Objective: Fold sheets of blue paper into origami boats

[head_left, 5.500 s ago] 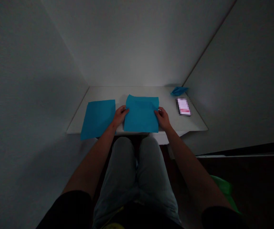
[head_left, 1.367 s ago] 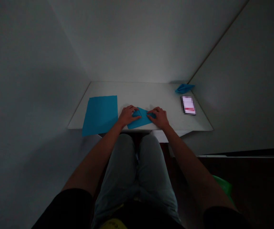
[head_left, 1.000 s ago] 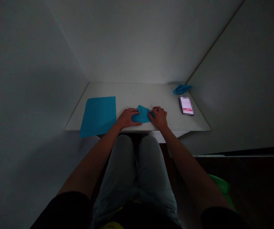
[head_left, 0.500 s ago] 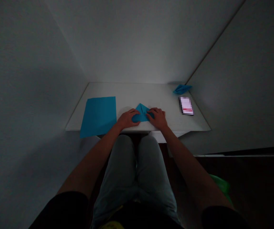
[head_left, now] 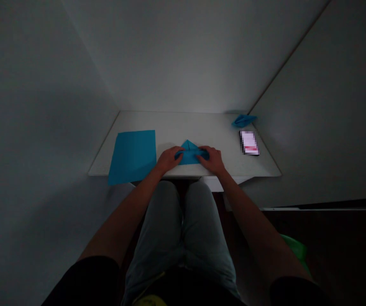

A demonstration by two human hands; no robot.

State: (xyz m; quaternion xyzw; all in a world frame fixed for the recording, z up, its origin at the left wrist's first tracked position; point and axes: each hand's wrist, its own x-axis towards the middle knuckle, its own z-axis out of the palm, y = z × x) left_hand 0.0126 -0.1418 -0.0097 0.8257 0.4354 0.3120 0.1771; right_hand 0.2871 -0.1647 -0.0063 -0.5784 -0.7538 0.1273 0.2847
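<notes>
A folded piece of blue paper lies near the front edge of the white table, its pointed top facing away from me. A strip along its lower part is lifted and bends upward across the middle. My left hand grips the left end of this strip between thumb and fingers. At the right end, my right hand holds it the same way. The fingertips partly cover both ends of the paper.
To the left, a flat blue sheet overhangs the front edge of the white table. A folded blue paper boat sits at the back right, with a phone in front of it. Walls enclose the table.
The lower strip of the folded paper has come up and now stands across its middle, where the paper lay flat before. Both hands have shifted only slightly, keeping to the two ends.
</notes>
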